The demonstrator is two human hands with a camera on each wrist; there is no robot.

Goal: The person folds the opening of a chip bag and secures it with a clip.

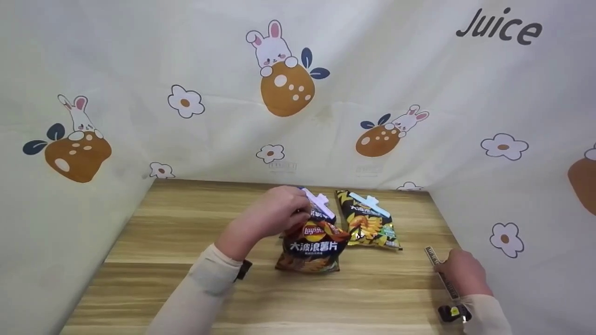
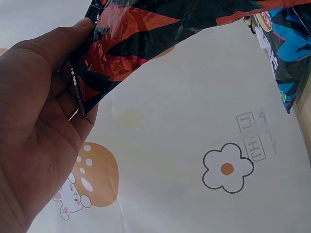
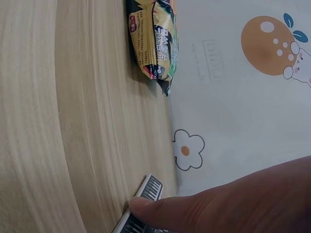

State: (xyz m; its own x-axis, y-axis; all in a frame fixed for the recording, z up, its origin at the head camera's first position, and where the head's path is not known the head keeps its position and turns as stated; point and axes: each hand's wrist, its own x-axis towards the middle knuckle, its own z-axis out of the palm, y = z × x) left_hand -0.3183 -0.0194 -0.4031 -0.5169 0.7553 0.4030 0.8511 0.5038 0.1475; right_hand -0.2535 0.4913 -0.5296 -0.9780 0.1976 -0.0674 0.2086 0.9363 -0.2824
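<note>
My left hand pinches the upper corner of a red-and-black chip bag, which stands roughly upright. The left wrist view has the thumb on the crimped edge of that chip bag; parts of the fingers are behind it. At the right, my right hand grips a long narrow strip with a black-and-white piano-key pattern. Its thumb lies across the patterned strip in the right wrist view, while the other fingers are hidden there.
Behind the held bag lies a dark blue chip bag with a lilac clip. To its right is a yellow-and-black chip bag with a light blue clip. A printed cloth walls in the wooden table.
</note>
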